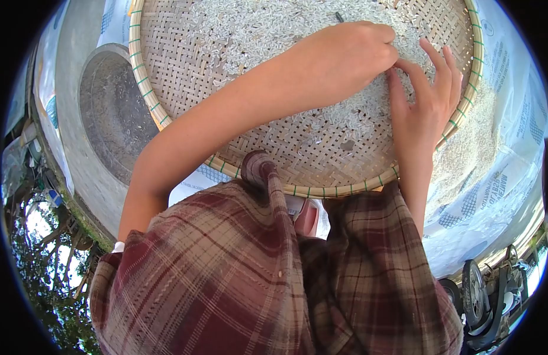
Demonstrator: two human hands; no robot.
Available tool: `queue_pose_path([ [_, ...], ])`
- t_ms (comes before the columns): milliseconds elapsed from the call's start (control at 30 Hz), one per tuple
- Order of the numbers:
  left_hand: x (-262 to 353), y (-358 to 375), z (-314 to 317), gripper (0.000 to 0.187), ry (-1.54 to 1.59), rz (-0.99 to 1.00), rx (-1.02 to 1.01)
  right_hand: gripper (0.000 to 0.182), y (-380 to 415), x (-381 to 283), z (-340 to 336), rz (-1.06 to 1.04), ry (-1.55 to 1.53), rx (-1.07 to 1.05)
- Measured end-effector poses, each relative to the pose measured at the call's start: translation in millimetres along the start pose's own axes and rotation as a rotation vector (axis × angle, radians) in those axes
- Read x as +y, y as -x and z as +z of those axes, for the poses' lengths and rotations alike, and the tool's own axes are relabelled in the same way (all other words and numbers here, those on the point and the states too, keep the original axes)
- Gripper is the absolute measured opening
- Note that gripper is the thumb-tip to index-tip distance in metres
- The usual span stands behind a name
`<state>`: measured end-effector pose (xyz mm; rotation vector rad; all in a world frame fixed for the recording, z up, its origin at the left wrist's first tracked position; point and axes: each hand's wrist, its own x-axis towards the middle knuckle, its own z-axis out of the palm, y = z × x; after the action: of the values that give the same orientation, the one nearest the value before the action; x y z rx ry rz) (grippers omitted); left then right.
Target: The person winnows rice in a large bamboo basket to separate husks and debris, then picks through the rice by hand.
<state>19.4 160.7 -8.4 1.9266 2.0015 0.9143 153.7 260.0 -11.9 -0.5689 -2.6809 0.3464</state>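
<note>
A round woven bamboo tray (185,71) with green-stitched rim lies before me, with white rice grains (250,29) spread over it. My left hand (360,56) reaches across above the tray, its fingers curled closed; what they hold, if anything, is hidden. Beside it, my right hand (425,97) has thumb and index tips brought together against the left fingers, the other fingers raised apart. Anything in that pinch is too small to make out. A small dark piece (339,17) lies among the grains near my left knuckles.
A round grey concrete basin (111,112) sits left of the tray. Printed plastic sheeting (516,118) bears a heap of pale grain (463,160) on the right. A motorbike wheel (473,293) shows at lower right, tree branches (55,278) at lower left.
</note>
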Motion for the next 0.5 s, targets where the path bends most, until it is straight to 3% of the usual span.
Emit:
queue_pose_path([
  [333, -3.6, 6.0, -4.5, 0.008, 0.107, -0.042, 0.062, 0.019, -1.6, 3.5, 4.0, -0.031, -0.113, -0.022],
  [500, -4.8, 6.5, -4.2, 0.007, 0.065, -0.009, 0.051, 0.012, -1.9, 4.5, 3.3, -0.025, -0.109, -0.015],
])
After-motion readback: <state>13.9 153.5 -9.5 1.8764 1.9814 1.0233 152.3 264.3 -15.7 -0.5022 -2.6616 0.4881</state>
